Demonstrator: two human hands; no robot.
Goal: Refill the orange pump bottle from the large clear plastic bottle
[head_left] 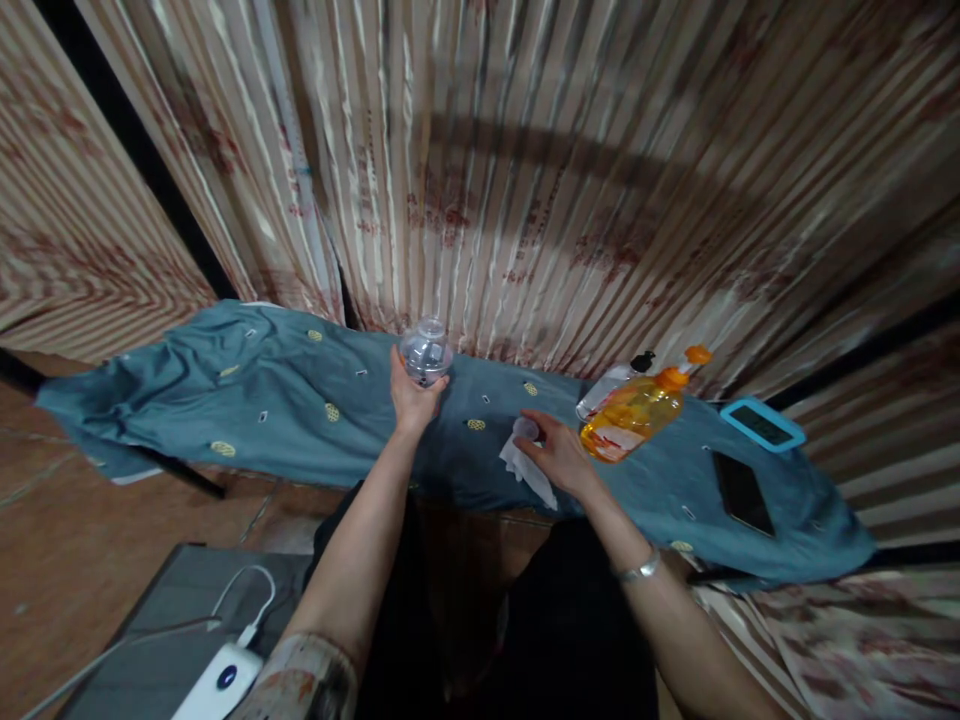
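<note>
My left hand (pixel 415 402) is wrapped round a clear, round-bodied jar (pixel 426 350) with a narrower neck, held upright near the back edge of the cloth-covered table. My right hand (pixel 561 452) pinches a small, round, translucent lid (pixel 526 429) between thumb and fingers. Below the lid, a crumpled white tissue (pixel 534 482) lies towards the table's front edge; whether my fingers touch it too I cannot tell. To the right of that hand is a pump bottle of orange liquid (pixel 634 415), with a clear bottle with a black top (pixel 604 390) just behind it.
A blue-green patterned cloth (pixel 300 410) covers the narrow table. On its right lie a blue-framed digital clock (pixel 763 424) and a dark phone (pixel 742 492). A striped curtain (pixel 495 180) hangs close behind. At lower left, a white device (pixel 221 682) with a cable rests on a grey surface.
</note>
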